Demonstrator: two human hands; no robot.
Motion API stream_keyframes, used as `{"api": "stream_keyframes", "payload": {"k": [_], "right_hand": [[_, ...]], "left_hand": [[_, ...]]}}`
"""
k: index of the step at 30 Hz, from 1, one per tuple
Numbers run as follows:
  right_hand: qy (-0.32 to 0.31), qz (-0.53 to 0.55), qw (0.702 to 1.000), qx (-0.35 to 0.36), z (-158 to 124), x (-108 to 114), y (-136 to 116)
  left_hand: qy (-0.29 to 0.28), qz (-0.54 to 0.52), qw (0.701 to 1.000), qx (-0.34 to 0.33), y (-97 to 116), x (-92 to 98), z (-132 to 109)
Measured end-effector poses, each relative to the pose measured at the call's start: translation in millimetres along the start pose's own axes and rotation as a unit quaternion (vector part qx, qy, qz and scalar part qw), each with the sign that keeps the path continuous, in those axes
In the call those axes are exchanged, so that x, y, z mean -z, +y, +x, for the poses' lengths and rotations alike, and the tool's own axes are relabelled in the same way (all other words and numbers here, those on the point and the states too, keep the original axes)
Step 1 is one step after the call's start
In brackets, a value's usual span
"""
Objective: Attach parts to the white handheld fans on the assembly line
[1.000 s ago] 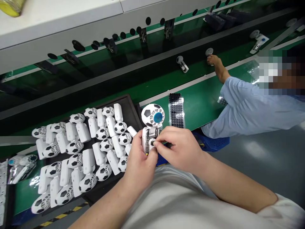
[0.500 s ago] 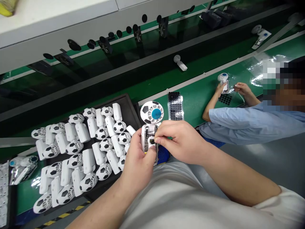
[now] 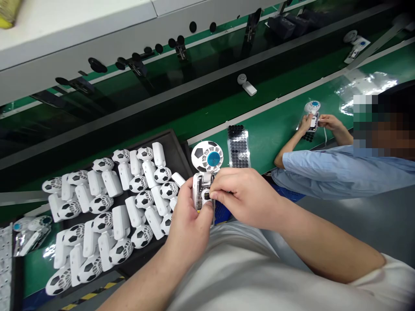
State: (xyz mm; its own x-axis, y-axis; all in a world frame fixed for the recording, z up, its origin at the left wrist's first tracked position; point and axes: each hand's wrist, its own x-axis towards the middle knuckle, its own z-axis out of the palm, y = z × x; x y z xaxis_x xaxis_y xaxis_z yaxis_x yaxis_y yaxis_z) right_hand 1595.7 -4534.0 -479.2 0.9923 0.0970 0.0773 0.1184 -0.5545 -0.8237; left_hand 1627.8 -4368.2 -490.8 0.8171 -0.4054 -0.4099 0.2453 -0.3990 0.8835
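My left hand (image 3: 189, 220) grips a white handheld fan (image 3: 201, 194) upright, with its soccer-ball-patterned head (image 3: 207, 156) and blue hub above my fingers. The fan's body is open at the front, showing a clear cover and inner parts. My right hand (image 3: 246, 196) pinches a small round dark part (image 3: 206, 195) against that body, and my fingertips hide most of it. Its exact shape and what it seats into are hidden.
A black tray (image 3: 173, 149) holds several white soccer-ball fans to my left. A sheet of black round stickers (image 3: 239, 147) lies on the green bench (image 3: 269, 142). A co-worker's hands (image 3: 313, 123) hold a similar fan. A conveyor belt (image 3: 194, 93) runs beyond.
The co-worker's arm has come back from the belt, and both their hands now hold a fan near their body. My hands have shifted only slightly, and the view has tilted a little.
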Motion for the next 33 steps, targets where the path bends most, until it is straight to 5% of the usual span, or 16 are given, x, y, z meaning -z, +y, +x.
{"api": "stream_keyframes", "payload": {"k": [14, 27, 33], "right_hand": [[0.068, -0.136, 0.988, 0.02, -16, -14, -8], [0.081, -0.132, 0.987, -0.043, -14, -16, -10], [0.09, -0.054, 0.985, -0.136, -8, -13, -13]], "left_hand": [[0.007, 0.014, 1.0, -0.02, -2, -2.3, -8], [0.005, 0.014, 0.999, -0.041, -5, -2.4, -8], [0.001, 0.025, 0.999, -0.035, -9, -1.7, -5]]}}
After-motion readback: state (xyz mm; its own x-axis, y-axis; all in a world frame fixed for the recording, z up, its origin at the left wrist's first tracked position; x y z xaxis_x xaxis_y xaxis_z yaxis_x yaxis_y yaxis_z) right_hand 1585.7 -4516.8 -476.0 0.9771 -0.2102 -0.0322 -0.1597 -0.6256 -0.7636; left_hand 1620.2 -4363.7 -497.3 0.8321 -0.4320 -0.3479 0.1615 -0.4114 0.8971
